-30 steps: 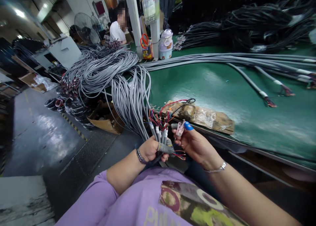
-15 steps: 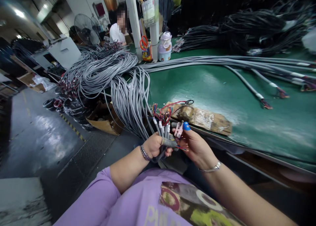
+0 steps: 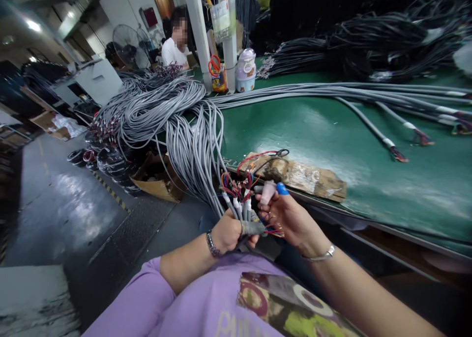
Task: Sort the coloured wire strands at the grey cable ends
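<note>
My left hand (image 3: 229, 230) is closed round several grey cables (image 3: 241, 210), its thumb in a grey covering. White bands circle the cables near their upper ends, where stripped coloured wires (image 3: 239, 182) fan out. More thin coloured wires (image 3: 273, 230) stick out past my left thumb, toward my right palm. My right hand (image 3: 295, 220), with blue wrapping on the thumb tip, pinches a small pink clip-like tool (image 3: 268, 192) just right of the cable ends. Blur hides the tool's exact shape, and I cannot tell whether it touches a wire.
A worn wooden board (image 3: 306, 176) lies along the edge of the green table (image 3: 295, 130). Large coils of grey cable (image 3: 195, 150) hang off the table's left end. Black cable bundles (image 3: 368, 42) lie at the back. A person (image 3: 174, 49) sits beyond the post (image 3: 230, 57).
The held cable ends have shifted slightly left and down. My right hand has moved a little right and down, and the pink tool has turned in its fingers.
</note>
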`<state>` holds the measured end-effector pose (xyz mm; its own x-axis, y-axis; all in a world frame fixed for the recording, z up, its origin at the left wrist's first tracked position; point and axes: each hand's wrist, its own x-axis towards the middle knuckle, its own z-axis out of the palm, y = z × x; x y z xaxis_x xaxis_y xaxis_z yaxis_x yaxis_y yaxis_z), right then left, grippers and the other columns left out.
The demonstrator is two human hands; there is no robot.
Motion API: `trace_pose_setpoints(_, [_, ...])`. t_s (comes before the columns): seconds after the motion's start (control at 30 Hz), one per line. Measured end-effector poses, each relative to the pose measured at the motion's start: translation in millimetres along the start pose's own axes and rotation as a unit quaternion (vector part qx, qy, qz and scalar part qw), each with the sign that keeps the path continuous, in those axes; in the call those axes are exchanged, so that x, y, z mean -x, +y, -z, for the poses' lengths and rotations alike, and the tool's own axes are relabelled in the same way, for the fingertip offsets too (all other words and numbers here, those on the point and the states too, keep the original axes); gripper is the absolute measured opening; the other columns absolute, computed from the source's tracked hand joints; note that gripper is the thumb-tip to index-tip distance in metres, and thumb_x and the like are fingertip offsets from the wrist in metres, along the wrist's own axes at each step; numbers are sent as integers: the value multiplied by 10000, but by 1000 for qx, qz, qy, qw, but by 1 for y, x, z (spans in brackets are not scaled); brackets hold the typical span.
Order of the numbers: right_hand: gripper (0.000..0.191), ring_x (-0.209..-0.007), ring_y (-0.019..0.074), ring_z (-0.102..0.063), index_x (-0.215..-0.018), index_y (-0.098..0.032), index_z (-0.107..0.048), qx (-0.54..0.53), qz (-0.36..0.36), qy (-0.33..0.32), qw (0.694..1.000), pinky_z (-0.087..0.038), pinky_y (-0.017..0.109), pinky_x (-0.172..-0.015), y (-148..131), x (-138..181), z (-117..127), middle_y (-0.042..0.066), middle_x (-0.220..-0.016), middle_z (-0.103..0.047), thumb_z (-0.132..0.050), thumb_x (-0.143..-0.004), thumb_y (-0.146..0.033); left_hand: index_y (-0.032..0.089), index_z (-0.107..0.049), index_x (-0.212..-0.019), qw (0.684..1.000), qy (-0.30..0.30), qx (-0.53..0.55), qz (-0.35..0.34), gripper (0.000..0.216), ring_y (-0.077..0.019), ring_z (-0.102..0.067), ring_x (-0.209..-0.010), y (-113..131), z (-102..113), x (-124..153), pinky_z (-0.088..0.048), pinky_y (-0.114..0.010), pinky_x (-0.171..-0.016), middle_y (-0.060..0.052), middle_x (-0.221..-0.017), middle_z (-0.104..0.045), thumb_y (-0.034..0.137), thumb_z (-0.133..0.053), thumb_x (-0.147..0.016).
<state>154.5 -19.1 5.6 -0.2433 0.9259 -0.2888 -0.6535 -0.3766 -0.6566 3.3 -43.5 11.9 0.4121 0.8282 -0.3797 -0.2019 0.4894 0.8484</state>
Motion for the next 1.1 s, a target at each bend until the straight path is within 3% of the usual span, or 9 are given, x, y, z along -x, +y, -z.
trace_pose_setpoints(0.13, [182,-583,108,-559,-810,-200,-705,-1,-6,11,1000,-491,219,-542,0,2,0,20,-770,-691,-752,-731,-356,131,-555,-553,998,45,12,-45,416,-90,-473,-374,-7,-8,10,-391,-227,-409,3,-450,-535,454,-817,-538])
trace_pose_setpoints(0.57, [368,-498,123,-527,-751,-182,-682,37,41,23,998,-445,251,-471,2,0,2,8,-600,-619,-764,-685,-535,134,-563,-574,990,106,51,-83,397,-86,-464,-383,-5,-25,-2,-385,-227,-401,5,-463,-537,453,-799,-559])
trace_pose_setpoints(0.73, [390,-481,127,-509,-716,-176,-656,55,0,-8,998,-445,275,-471,-3,-1,-1,14,-605,-618,-756,-685,-552,127,-556,-541,990,97,48,-94,385,-88,-470,-382,-4,-24,-5,-366,-224,-393,-16,-472,-548,441,-774,-592])
trace_pose_setpoints(0.93, [426,-465,102,-415,-610,-203,-619,129,166,96,973,-347,244,-443,5,-4,4,-24,-518,-529,-734,-677,-608,128,-582,-589,990,95,73,-80,315,-90,-465,-371,-5,-23,-5,-376,-220,-391,-1,-456,-544,377,-774,-570])
trace_pose_setpoints(1.0, [460,-468,123,-447,-619,-214,-633,135,151,83,976,-363,267,-448,7,-5,5,-9,-524,-554,-677,-693,-666,130,-574,-577,989,95,70,-84,318,-90,-470,-369,-5,-23,-6,-373,-218,-388,-3,-454,-548,378,-774,-575])
trace_pose_setpoints(1.1, [511,-471,162,-514,-666,-212,-666,81,55,17,995,-415,305,-454,7,-7,1,19,-549,-602,-635,-685,-721,128,-569,-553,989,96,65,-91,350,-92,-475,-365,-5,-24,-8,-371,-217,-384,-11,-449,-549,407,-779,-575])
